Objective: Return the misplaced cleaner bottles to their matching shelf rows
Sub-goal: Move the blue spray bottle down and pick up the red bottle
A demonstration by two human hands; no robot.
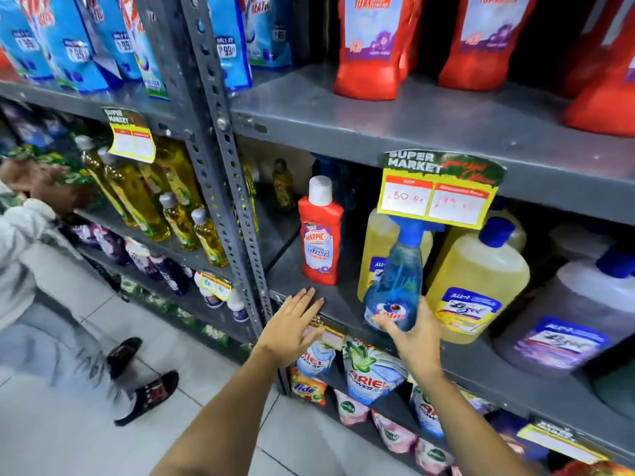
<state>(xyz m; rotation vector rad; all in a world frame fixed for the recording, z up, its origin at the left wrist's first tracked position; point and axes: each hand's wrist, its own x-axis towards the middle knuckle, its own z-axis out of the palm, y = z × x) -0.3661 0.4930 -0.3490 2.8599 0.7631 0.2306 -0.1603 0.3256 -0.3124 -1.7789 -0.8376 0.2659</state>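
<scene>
Head view. The middle shelf (pixel 330 304) carries a red cleaner bottle (pixel 320 231) with a white cap, standing upright near the shelf's left end, beside the grey upright post (pixel 220 142). Right of it, at the front edge, stands a blue spray bottle (pixel 393 290), just in front of a yellow jug (pixel 477 280); a purple jug (pixel 567 324) stands further right. A price tag (pixel 438 190) hangs from the shelf above, on which similar red bottles (pixel 372 46) stand in a row. The left hand (pixel 292 324) hovers at the shelf's front edge below the red cleaner bottle, fingers spread and released. The right hand (pixel 415 334) is at the base of the spray bottle, fingers (pixel 390 326) touching its lower label, not clenched. Another person (pixel 31 255) stands at the left.
</scene>
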